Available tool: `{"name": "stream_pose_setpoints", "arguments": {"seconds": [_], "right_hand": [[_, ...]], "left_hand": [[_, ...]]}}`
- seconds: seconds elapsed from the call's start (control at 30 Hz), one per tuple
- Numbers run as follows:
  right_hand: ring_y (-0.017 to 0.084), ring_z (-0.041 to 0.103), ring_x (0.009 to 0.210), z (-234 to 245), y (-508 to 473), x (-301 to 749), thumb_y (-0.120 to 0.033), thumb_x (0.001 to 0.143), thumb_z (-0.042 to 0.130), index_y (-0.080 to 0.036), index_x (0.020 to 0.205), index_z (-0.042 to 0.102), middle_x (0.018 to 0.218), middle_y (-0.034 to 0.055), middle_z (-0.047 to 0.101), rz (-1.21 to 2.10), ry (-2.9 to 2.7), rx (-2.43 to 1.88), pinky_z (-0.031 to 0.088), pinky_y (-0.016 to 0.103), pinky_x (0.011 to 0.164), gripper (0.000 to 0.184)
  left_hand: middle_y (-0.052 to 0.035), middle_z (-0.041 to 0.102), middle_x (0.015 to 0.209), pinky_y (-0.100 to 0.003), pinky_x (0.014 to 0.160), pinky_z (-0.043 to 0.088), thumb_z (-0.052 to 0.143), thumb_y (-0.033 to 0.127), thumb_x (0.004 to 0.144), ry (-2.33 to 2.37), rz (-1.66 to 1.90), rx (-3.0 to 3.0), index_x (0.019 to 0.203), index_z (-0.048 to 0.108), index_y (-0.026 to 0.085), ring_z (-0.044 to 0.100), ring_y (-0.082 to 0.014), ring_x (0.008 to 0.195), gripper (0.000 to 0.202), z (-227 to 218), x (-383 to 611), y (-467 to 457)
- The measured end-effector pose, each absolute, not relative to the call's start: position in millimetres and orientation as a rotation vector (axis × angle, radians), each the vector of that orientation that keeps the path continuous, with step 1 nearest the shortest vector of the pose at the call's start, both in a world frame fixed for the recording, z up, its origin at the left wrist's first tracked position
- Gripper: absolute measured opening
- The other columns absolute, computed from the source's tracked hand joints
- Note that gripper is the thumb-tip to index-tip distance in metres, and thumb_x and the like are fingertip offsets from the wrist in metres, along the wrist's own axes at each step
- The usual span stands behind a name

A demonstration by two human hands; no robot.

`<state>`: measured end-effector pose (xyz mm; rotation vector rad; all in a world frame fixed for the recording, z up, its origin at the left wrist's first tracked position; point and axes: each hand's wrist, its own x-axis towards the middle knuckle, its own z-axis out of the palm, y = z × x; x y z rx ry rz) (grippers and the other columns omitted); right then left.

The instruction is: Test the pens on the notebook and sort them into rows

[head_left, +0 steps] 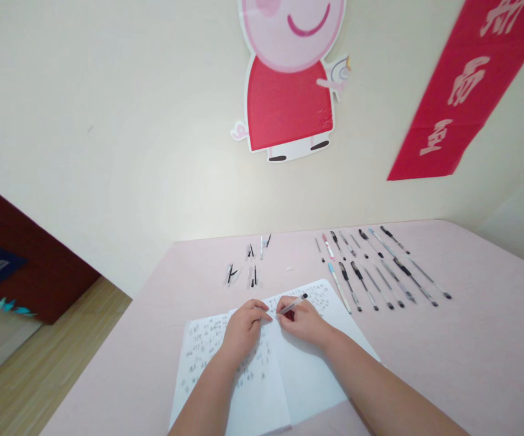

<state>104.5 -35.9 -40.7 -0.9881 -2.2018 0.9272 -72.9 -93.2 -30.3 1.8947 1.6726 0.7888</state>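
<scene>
An open notebook (311, 387) with handwriting on both pages lies on the pink table. In my right hand (302, 318) is a clear-barrelled pen (293, 304) with a dark end, its tip close to the upper part of the right page. My left hand (244, 327) rests on the left page near the fold, fingers stretched toward the pen tip and holding nothing. Handwriting fills much of the left page and the top of the right one. Part of the writing is hidden under my hands and forearms.
Two rows of pens, with a black-gripped pen (364, 284) among them, lie right of the notebook. Several small packets (253, 277) with dark pieces sit at the back left. A small white piece (290, 268) lies behind the notebook. The wall (189, 181) rises behind the pink table (121, 369).
</scene>
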Motion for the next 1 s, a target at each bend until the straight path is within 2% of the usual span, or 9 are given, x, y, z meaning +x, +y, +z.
{"name": "stream_pose_setpoints", "arguments": {"seconds": [0.3,0.8,1.0], "right_hand": [[0.011,0.051,0.055,-38,-39,104,-0.010,0.067,0.050,-0.020,0.072,0.062,0.060,-0.0026,0.059,0.898,-2.253,-0.957,0.037,0.020,0.056,0.016],[0.010,0.045,0.053,-46,-29,105,-0.013,0.068,0.051,-0.018,0.069,0.058,0.055,-0.0050,0.048,1.011,-2.087,-1.034,0.035,0.020,0.052,0.009],[0.010,0.045,0.052,-44,-29,106,-0.013,0.067,0.051,-0.019,0.069,0.058,0.055,-0.0051,0.049,1.012,-2.119,-1.046,0.035,0.020,0.053,0.010]], "left_hand": [[-0.0001,0.063,0.099,-0.026,0.088,0.042,0.039,0.000,0.064,1.659,0.825,1.885,0.075,0.071,0.023,0.058,-0.0136,0.094,0.042,-35,-75,-93],[0.0000,0.064,0.100,-0.027,0.087,0.043,0.040,0.000,0.064,1.677,0.799,1.860,0.075,0.071,0.023,0.058,-0.0138,0.094,0.040,-28,-72,-94],[-0.0006,0.064,0.099,-0.027,0.087,0.043,0.039,0.001,0.064,1.683,0.801,1.856,0.074,0.071,0.023,0.058,-0.0139,0.093,0.041,-25,-71,-95]]}}
